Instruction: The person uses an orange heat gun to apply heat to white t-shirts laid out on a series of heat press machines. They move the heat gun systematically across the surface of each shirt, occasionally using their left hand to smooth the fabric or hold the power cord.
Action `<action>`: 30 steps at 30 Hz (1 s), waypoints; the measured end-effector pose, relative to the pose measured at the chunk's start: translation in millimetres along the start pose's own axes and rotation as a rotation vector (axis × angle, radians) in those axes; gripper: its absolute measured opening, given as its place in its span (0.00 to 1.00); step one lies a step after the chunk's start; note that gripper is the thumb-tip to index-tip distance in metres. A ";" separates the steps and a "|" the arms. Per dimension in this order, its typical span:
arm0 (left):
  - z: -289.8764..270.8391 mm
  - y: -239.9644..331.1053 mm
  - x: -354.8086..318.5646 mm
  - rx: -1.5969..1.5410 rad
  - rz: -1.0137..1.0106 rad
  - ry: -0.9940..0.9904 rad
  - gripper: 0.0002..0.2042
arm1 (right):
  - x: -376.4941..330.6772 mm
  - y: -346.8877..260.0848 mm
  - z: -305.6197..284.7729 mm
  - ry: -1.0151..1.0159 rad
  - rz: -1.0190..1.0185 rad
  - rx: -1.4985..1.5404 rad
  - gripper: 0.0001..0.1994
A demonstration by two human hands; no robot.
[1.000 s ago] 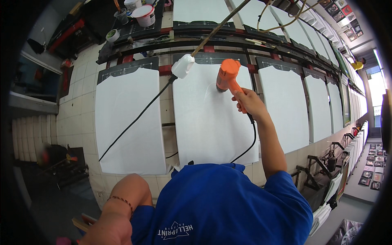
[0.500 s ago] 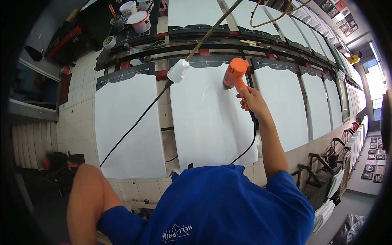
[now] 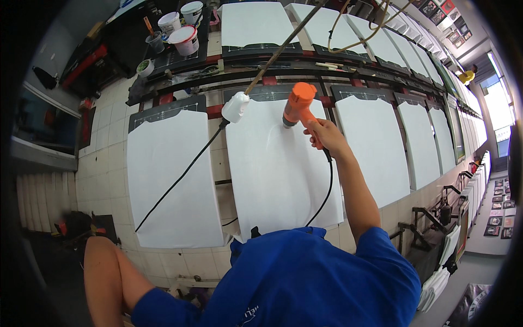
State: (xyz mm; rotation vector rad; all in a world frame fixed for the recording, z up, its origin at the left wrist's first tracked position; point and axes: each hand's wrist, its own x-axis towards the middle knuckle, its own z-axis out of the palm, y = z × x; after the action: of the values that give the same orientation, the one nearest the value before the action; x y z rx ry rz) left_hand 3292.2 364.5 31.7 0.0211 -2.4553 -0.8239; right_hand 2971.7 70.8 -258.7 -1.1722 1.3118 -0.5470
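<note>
My right hand (image 3: 329, 136) is wrapped round the handle of an orange heat gun (image 3: 300, 101). Its nozzle points down at the white fabric (image 3: 278, 174) spread over the middle printing board, close above the fabric's far part; whether it touches, I cannot tell. A black cord (image 3: 330, 188) runs from the handle back toward my body. Left of the heat gun hangs a white power socket (image 3: 235, 107) on a brown pole, with another black cord (image 3: 182, 173) trailing over the left board. My left arm (image 3: 111, 278) is bent at the lower left, its hand out of view.
White-covered boards stand on both sides, the left one (image 3: 171, 180) and the right one (image 3: 373, 141) nearest. Beyond runs a dark rail (image 3: 250, 73). Paint tubs (image 3: 184, 41) sit on a black table at the far left. A tan hose (image 3: 376, 27) loops overhead at the far right.
My right hand has moved the heat gun left and slightly nearer to me over the fabric. The whole view has shifted a little.
</note>
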 end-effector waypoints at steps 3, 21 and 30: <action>-0.4 -3.6 -3.2 -0.140 0.040 -0.037 0.12 | -2.4 9.0 -7.0 0.061 0.010 -0.068 0.19; 184.0 -147.4 206.2 -0.318 0.517 0.503 0.07 | -2.9 18.0 -42.2 0.181 0.004 -0.049 0.22; 191.5 -112.0 213.6 -0.554 0.508 0.294 0.07 | -13.8 13.7 -49.9 0.060 0.002 -0.106 0.22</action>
State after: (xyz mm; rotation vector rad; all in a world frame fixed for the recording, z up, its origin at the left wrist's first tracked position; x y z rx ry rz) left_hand 2997.1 340.9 -53.4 -0.6104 -1.7721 -1.1301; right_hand 2918.1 70.7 -256.8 -1.2501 1.4075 -0.5200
